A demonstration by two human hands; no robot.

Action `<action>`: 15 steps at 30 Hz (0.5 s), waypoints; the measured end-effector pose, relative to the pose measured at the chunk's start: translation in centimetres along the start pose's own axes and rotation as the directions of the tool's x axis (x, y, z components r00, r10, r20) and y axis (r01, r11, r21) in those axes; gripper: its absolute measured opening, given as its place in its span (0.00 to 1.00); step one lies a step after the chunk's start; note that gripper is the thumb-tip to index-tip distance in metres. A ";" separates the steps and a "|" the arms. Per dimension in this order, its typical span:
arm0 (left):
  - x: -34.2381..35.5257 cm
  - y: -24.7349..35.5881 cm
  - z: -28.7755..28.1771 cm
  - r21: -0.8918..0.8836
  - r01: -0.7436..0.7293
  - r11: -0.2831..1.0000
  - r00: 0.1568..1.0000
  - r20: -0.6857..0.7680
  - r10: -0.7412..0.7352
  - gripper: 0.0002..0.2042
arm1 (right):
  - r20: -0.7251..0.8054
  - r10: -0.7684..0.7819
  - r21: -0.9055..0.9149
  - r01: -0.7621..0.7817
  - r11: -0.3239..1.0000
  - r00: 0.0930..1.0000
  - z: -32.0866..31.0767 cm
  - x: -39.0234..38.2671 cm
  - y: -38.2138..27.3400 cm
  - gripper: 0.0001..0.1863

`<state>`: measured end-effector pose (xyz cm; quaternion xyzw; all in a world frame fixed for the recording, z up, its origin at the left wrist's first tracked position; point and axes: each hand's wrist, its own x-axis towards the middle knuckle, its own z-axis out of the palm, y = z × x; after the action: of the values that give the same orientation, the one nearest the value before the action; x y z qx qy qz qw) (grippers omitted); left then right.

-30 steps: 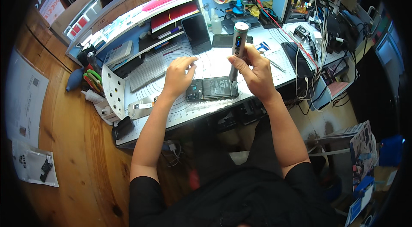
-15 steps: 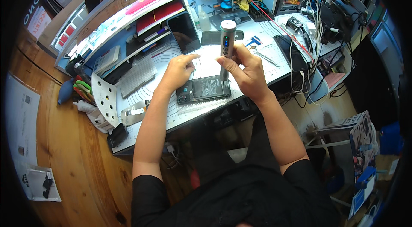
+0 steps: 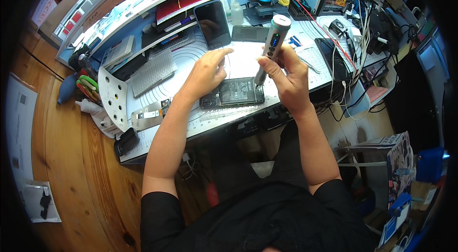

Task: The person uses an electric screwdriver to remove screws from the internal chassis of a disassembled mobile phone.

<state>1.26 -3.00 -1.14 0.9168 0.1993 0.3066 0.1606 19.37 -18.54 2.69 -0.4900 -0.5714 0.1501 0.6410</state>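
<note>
A silver electric screwdriver [image 3: 275, 44] with small blue lights is gripped in my right hand [image 3: 292, 82], its top leaning to the right. Its lower tip is at the right end of an opened phone [image 3: 233, 93], whose back cover is off and whose battery shows. The phone lies near the bench's front edge, on clear bubble wrap [image 3: 217, 113]. Above the phone's left end hovers or rests my left hand [image 3: 206, 73]; its index finger is stretched out, the others are loosely bent, and nothing shows in it.
Behind the phone a dark phone [image 3: 212, 30] leans against a shelf, and another screen [image 3: 249, 33] lies flat. Tweezers [image 3: 309, 63] and a black phone [image 3: 331, 59] are to the right, beside tangled cables [image 3: 350, 37]. A perforated white holder [image 3: 112, 97] stands at the left.
The screwdriver has gone from nearly upright to leaning right, its tip still at the phone's right end. The whole view has shifted slightly. My left hand stays by the phone.
</note>
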 end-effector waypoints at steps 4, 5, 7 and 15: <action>0.1 0.8 0.1 -0.155 0.004 0.988 0.999 -0.049 -0.012 0.24 | 0.022 0.005 0.005 -0.005 1.000 1.000 -0.3 0.1 0.3 0.10; 0.1 0.8 0.2 -0.179 -0.005 0.984 0.998 -0.067 -0.007 0.24 | 0.022 0.007 0.009 -0.007 1.000 1.000 -0.3 0.1 0.3 0.10; 0.0 0.7 0.5 -0.240 -0.004 0.971 0.998 -0.059 -0.011 0.25 | 0.021 0.016 0.031 -0.016 0.999 1.000 -0.3 0.2 0.3 0.10; -0.1 0.9 1.0 -0.571 0.149 0.808 0.988 0.107 -0.107 0.25 | -0.145 0.045 0.269 -0.004 0.963 0.988 -0.5 0.5 1.4 0.13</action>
<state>2.03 -4.02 -1.59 0.8197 0.1526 0.3087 0.4578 20.45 -17.73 1.94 -0.4157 -0.4901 0.1966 0.7406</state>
